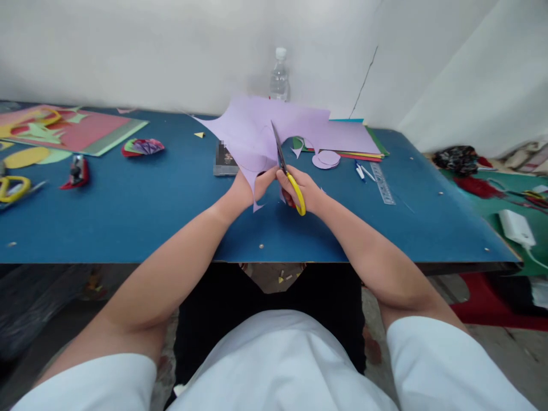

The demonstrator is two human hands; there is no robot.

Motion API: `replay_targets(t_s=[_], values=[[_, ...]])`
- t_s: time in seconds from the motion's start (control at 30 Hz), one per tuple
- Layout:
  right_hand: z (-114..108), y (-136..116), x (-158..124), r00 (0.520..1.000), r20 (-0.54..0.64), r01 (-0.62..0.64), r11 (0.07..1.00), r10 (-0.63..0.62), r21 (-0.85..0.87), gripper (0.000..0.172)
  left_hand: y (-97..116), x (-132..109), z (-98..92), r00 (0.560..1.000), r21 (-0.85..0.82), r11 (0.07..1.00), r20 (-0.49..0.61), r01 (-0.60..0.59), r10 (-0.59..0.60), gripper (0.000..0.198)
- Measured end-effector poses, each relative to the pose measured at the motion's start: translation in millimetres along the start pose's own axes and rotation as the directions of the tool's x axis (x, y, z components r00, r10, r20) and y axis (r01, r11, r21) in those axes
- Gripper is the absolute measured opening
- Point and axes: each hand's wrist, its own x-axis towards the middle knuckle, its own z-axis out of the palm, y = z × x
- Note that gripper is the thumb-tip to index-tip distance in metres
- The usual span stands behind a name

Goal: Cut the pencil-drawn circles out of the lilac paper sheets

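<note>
The left hand (pixel 264 181) seems to pinch the lower part of the purple paper (pixel 257 131) under its thumb, the other fingers mostly hidden. The sheet, raised over the table, looks light, bendy and easily torn at its thin points; its broad part should hold best. The scissors (pixel 295 187) meet it, right hand (pixel 306 184) fingers curled around the yellow handle. Beneath lies a flat blue table (pixel 128 211), behind it a pale wall (pixel 171 51); far right, a green surface (pixel 488 212).

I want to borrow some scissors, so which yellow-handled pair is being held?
The yellow-handled scissors in the right hand, with their blades at the purple paper; the other pair, near the picture's left edge, lies on the blue table.
</note>
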Motion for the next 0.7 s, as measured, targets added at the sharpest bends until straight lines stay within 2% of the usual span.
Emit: replay_targets(t_s=[0.17, 0.27, 0.37, 0.7], values=[[-1.0, 0.0, 0.2, 1.000, 0.002, 0.002, 1.000, -0.002, -0.027, 0.078, 1.8, -1.2, -1.1, 1.000, -0.053, 0.999, 0.022, 0.014, -0.013, 0.055], [-1.9, 0.6, 0.8, 1.000, 0.010, 0.007, 0.999, -0.007, -0.041, 0.081, 2.4, -2.7, -0.2, 0.999, -0.124, 0.991, -0.008, 0.051, -0.052, 0.042], [-1.8, 0.8, 1.3, 1.000, 0.012, 0.008, 0.999, -0.008, -0.045, 0.085, 3.1, -2.8, -0.7, 0.997, -0.150, 0.987, -0.045, 0.061, -0.068, 0.043], [-1.3, -0.7, 0.5, 1.000, 0.018, 0.000, 0.999, 0.001, -0.042, 0.075, 15.8, -4.8, -10.9, 0.990, 0.057, 0.997, -0.132, 0.047, -0.039, 0.013]])
